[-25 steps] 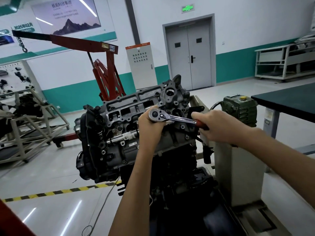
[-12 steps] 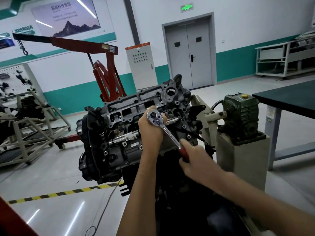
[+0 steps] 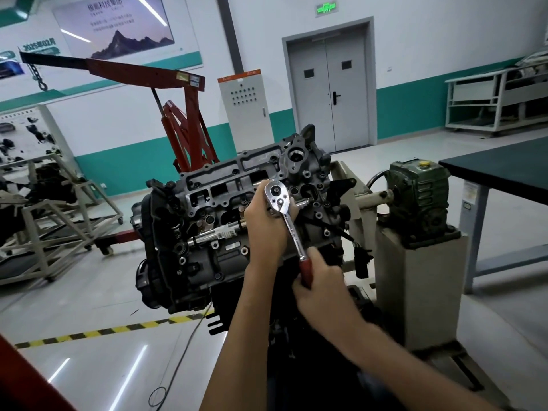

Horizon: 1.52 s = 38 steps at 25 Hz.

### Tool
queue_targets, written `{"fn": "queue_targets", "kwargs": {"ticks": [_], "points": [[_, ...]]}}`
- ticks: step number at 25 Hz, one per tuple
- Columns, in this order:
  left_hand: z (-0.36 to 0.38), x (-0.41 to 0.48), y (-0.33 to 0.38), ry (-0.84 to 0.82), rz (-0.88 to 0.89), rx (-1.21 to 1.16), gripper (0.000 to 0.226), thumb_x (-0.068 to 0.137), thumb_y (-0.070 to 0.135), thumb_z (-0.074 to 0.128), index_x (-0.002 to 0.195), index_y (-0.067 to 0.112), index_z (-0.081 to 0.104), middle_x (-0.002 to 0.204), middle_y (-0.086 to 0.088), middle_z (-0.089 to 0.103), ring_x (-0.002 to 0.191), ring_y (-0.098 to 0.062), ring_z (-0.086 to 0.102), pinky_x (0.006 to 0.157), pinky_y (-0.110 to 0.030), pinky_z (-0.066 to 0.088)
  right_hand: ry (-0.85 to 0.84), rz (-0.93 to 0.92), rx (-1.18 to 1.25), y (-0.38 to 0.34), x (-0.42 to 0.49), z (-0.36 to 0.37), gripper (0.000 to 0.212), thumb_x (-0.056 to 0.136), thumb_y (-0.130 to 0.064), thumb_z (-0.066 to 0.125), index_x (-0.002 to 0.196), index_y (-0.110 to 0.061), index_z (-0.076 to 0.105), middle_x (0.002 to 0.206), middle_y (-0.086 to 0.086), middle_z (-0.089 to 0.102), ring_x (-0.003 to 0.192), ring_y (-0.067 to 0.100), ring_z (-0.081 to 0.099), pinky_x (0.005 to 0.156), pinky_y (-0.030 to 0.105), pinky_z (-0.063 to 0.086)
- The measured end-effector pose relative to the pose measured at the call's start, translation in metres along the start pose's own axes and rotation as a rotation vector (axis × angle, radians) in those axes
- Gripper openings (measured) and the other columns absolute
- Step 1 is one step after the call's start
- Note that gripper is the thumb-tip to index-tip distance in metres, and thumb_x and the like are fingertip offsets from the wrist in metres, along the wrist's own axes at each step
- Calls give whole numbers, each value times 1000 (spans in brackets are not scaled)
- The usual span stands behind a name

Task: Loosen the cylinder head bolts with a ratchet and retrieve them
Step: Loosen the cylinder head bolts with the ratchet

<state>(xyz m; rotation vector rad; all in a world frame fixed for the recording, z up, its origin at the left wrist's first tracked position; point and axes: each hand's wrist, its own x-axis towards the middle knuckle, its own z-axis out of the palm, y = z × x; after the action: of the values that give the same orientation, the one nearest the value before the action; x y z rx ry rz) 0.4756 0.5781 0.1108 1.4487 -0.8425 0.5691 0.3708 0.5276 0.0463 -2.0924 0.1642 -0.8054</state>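
Head view: ratchet (image 3: 292, 232) drive end hidden behind left hand (image 3: 262, 226).

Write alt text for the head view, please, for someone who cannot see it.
A person's left hand holds the head of a chrome ratchet with a red handle on a dark grey metal engine, while the right hand grips the handle. A red hoist stands behind.

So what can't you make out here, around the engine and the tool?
Head view: what the ratchet is seated on is hidden by its own head and the left hand.
Head view: the end of the ratchet's red handle is covered by the right hand.
Head view: the engine's lower part is dark and sits behind both forearms.
Head view: the wall poster's text is too small to read.
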Motion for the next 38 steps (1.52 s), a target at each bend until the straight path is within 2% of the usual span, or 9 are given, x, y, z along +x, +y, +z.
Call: {"fn": "queue_targets", "kwargs": {"ticks": [4,8,11,14,17,20,28,35,38], "points": [[2,3,-1,23,-32,-72,41,83,-9,64,69,22,40,62,12,37,56,0,32,58,-15,34,-37,-5,61,-8,-5,13,21,77,-5,55,95,-13,48,65,6,54,51,18,50,51,25,43],[3,9,3,-8,-70,-85,45,78,-14,61,61,21,38,59,8,38,54,-2,32,54,-19,32,-271,-235,-430,8,49,-85,18,81,-3,54,94,-14,48,65,4,57,49,12,54,46,19,47],[-3,13,0,-67,-64,-92,44,75,-11,66,59,22,42,58,8,43,55,-5,36,55,-19,33,-253,-400,-726,3,86,-119,16,83,-8,53,86,-20,43,63,-2,55,52,10,54,53,28,53],[-3,7,0,-57,-39,-52,42,76,-10,68,65,23,44,58,14,46,55,-1,38,55,-14,34,-193,-252,-433,13,51,-80,19,80,-4,56,89,-17,45,59,-4,50,46,6,48,44,11,42],[2,0,2,-13,-5,-27,34,78,-7,69,77,21,50,65,14,48,59,0,43,60,-13,37,-31,-29,-10,6,4,-8,23,76,-1,57,82,-17,43,54,-5,44,41,6,45,39,10,32],[2,1,1,16,-13,-60,42,82,-6,67,70,25,41,62,12,38,56,-2,33,58,-18,34,-21,-22,144,-7,-6,19,23,75,0,56,87,-17,45,56,-7,46,42,3,49,42,10,36],[-3,12,3,-75,-58,-75,44,73,-12,67,60,23,43,56,13,44,53,-1,37,54,-16,34,-230,-398,-743,3,84,-118,22,81,-9,54,84,-23,37,62,-4,50,55,17,53,55,32,50],[2,-1,0,38,18,-3,35,79,-6,69,76,21,48,66,5,50,59,-4,44,60,-21,41,-21,-8,45,-1,-3,7,22,76,-3,56,86,-18,43,57,-3,46,43,8,43,43,17,37],[2,3,-3,68,-4,-18,45,83,-7,65,68,25,38,60,10,36,53,0,33,55,-14,35,-67,-67,72,-5,-4,10,19,76,-4,54,89,-14,44,57,-4,47,46,11,45,45,23,43]]}}
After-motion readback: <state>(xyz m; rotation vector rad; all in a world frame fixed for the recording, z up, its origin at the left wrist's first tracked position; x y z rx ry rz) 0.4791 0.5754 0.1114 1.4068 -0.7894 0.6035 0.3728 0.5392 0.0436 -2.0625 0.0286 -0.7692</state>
